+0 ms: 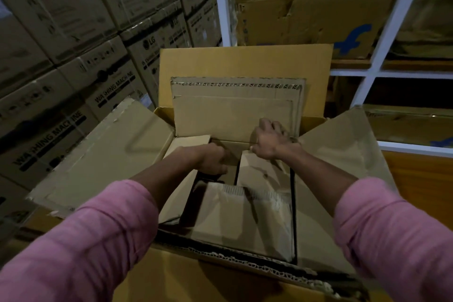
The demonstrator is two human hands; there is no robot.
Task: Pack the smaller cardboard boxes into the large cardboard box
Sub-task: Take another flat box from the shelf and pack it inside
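- A dim storeroom was seen, with a wall of stacked washing-machine cartons (73, 61) filling the 9 to 11 o'clock side.
- White shelving (392, 32) holding flattened cardboard was seen at 1 to 2 o'clock.
- One large cardboard box (245, 66) was seen at the centre, open, with four flaps spread: far flap upright at 12 o'clock, side flaps at 9 and 3 o'clock, near flap at 6 o'clock.
- At least three smaller boxes (245, 216) could be counted inside it, packed close together; an exact count could not be made in the gloom.
- A flattened cardboard sheet (235, 108) was leaned against the far flap.
- Two hands in pink sleeves (93, 240) were reached into the box.
- The left hand (213, 160) was curled around the top edge of a small box at centre-left.
- The right hand (269, 141) was curled, gripping the upper edge of the small box at 1 o'clock.
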